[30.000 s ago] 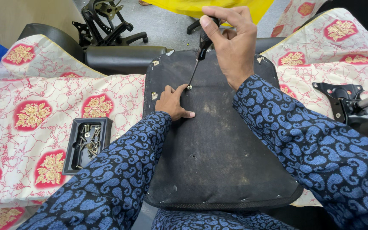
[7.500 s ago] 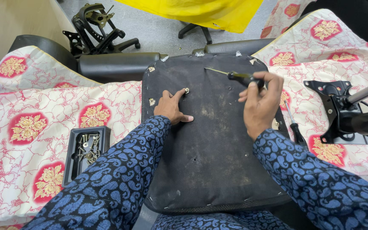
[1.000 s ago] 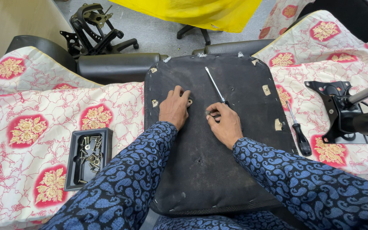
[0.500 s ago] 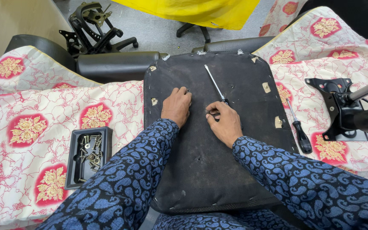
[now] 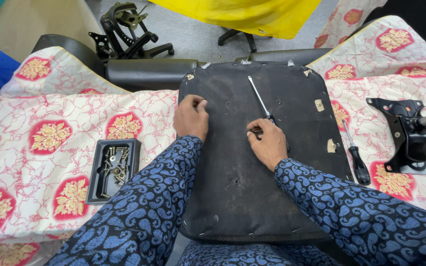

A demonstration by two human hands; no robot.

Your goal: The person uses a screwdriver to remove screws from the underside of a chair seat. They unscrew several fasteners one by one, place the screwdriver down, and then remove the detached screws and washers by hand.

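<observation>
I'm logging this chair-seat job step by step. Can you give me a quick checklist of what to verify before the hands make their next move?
1. Seat base lies flat, underside up: ok.
2. Screwdriver within reach: ok; the right hand rests on its handle end, shaft lying on the seat base.
3. Left hand contents: cannot tell; the fingers are curled shut near the seat's left edge, and whatever they hold is hidden.
4. Screw tray close by on the floral cloth: ok, screws inside.
5. Second screwdriver out of the way: ok, lying on the cloth right of the seat.
</observation>
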